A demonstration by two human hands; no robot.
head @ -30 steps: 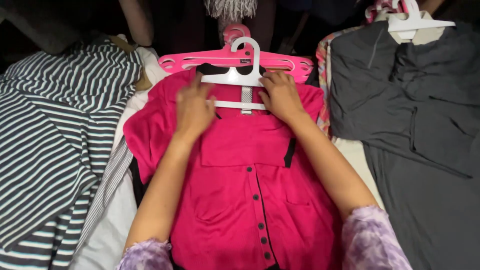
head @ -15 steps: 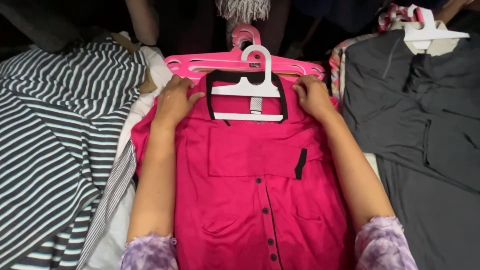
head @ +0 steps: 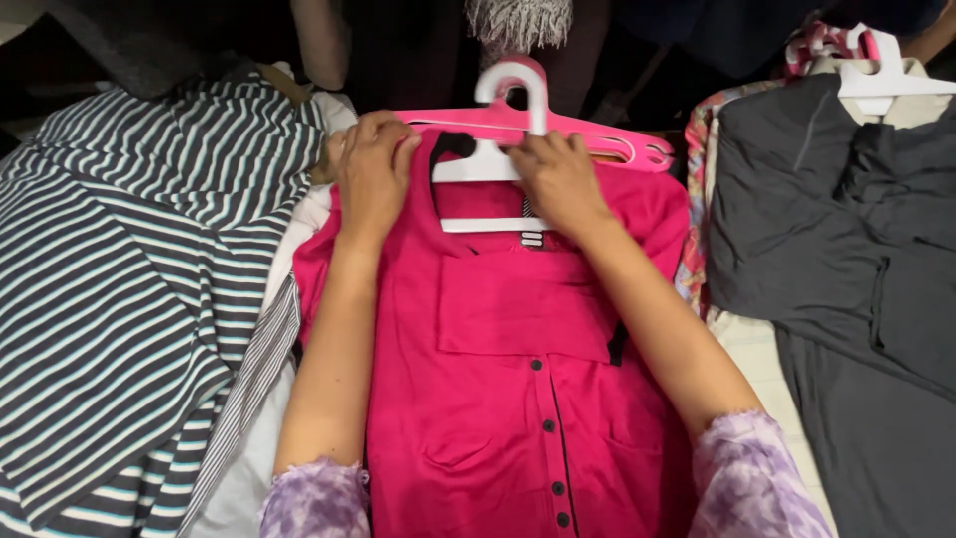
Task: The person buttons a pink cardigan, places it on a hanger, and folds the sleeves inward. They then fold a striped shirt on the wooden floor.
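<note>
Your left hand (head: pixel 373 164) curls its fingers over the left shoulder of the pink shirt (head: pixel 518 399), gripping the fabric at the neckline. Your right hand (head: pixel 558 179) pinches the white hanger (head: pixel 488 169) inside the collar, fingers together. Both forearms stretch forward over the shirt, which lies flat between a striped garment (head: pixel 129 279) and a grey garment (head: pixel 846 249).

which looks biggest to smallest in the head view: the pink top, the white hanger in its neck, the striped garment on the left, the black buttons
1. Striped garment
2. Pink top; close to the striped one, and both are cropped by the frame, so that order is unsure
3. White hanger
4. Black buttons
</note>
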